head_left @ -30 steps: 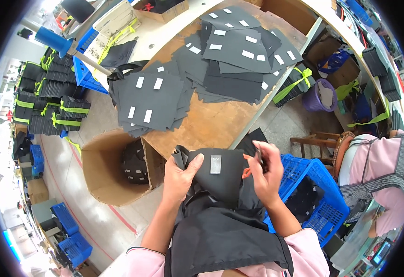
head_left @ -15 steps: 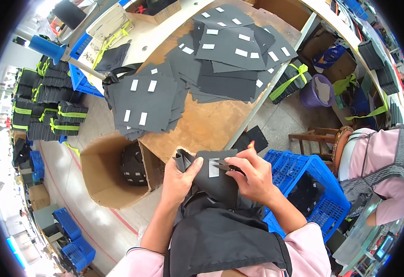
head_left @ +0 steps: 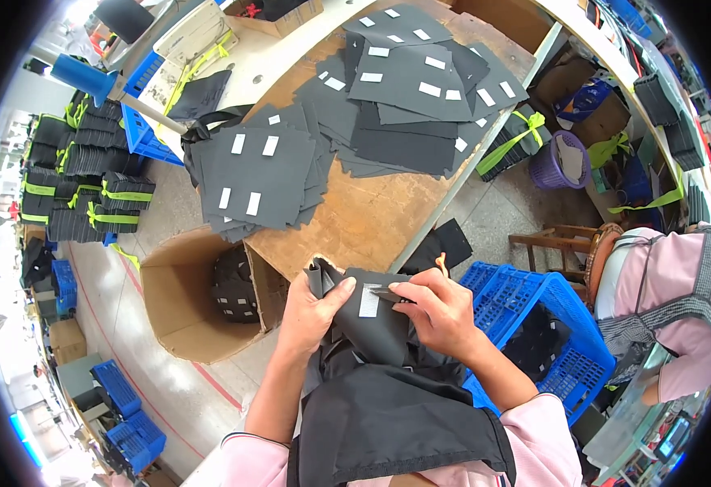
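My left hand (head_left: 311, 312) pinches a dark grey fabric piece (head_left: 372, 337) by its folded left edge, thumb on top. The piece hangs over my lap at the table's near edge. A white rectangular patch (head_left: 368, 301) lies on its face. In my right hand (head_left: 438, 310) is a pair of small dark thread snips (head_left: 383, 290), held between thumb and fingers, with the tips at the patch's upper right edge. Most of the snips is hidden by my fingers. A small orange loop (head_left: 441, 262) shows just beyond that hand; whether it belongs to the snips I cannot tell.
Flat grey pieces with white patches (head_left: 250, 174) lie in piles on the wooden table (head_left: 355, 223). An open cardboard box (head_left: 181, 300) stands at left, a blue crate (head_left: 570, 357) at right. Tied black bundles (head_left: 88, 183) are stacked far left. Another person (head_left: 656, 284) sits at right.
The snips and my right hand have shifted slightly left and down along the patch. The fabric piece has tilted a little in my left hand's grip.
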Demonstrator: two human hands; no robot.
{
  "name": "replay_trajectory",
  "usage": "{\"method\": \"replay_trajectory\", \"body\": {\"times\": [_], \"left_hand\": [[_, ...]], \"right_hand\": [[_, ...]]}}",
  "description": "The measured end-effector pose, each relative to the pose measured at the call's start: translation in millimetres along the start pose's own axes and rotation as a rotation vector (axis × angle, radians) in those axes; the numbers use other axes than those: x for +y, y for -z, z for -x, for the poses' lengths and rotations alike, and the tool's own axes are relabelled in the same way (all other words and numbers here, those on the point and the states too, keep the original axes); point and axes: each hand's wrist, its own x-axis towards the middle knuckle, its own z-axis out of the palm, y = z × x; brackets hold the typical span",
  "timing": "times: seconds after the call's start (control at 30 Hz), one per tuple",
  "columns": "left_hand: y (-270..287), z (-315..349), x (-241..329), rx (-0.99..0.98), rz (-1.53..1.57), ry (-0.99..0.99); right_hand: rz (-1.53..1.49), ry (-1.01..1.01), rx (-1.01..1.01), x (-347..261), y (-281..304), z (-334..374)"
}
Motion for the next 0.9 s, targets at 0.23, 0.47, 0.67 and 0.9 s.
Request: {"method": "replay_trajectory", "body": {"times": [0.23, 0.47, 0.67, 0.9], "left_hand": [[1, -1, -1, -0.01, -0.024, 0.001], [16, -17, 15, 0.119, 0.023, -0.038], [92, -109, 84, 0.243, -0.048, -0.275], [74, -149, 26, 0.638, -1.173, -0.853]], "right_hand": [[-0.007, -0.012, 0.141, -7, -4, 2], [-0.186, -0.252, 0.192, 9, -4, -2], [-0.346, -0.533, 0.204, 54, -7, 1], [0.068, -0.351, 0.315, 110, 14, -63]]}}
